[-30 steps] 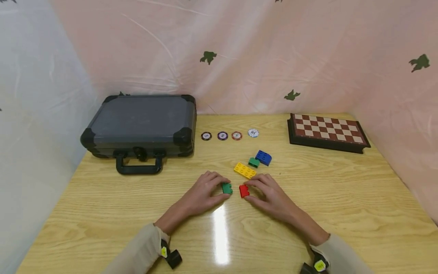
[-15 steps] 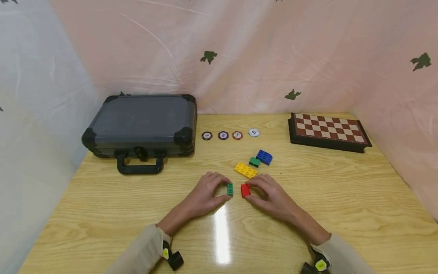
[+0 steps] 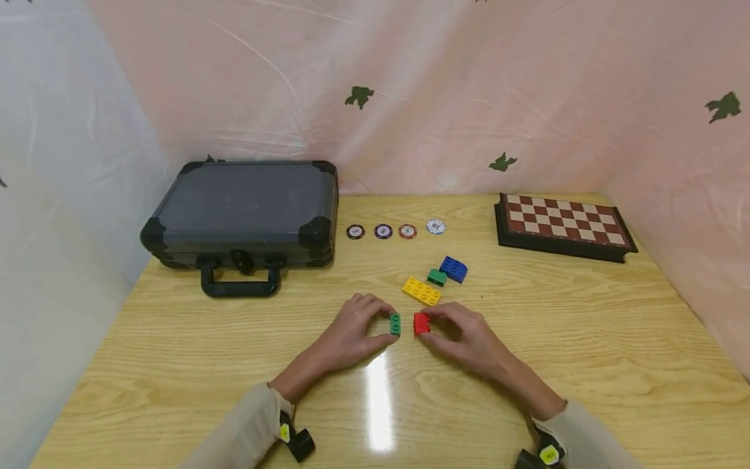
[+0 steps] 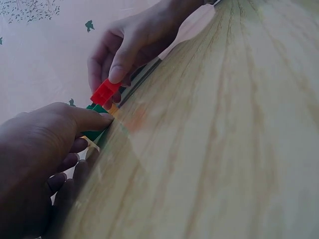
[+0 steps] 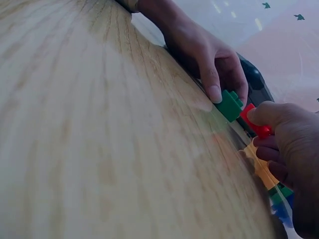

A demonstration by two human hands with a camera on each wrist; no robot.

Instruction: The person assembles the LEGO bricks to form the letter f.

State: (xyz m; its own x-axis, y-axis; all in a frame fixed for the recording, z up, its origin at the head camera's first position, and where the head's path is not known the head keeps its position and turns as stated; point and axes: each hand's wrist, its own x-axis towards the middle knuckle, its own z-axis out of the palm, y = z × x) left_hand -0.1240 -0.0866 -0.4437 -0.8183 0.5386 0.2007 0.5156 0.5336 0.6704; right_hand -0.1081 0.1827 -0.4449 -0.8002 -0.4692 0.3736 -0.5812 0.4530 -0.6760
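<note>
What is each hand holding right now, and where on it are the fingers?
The left hand pinches a small green brick by its near and far sides. The right hand pinches a small red brick the same way.

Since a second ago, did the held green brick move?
Yes. The green brick shifted right toward the red brick, judged against the yellow brick.
</note>
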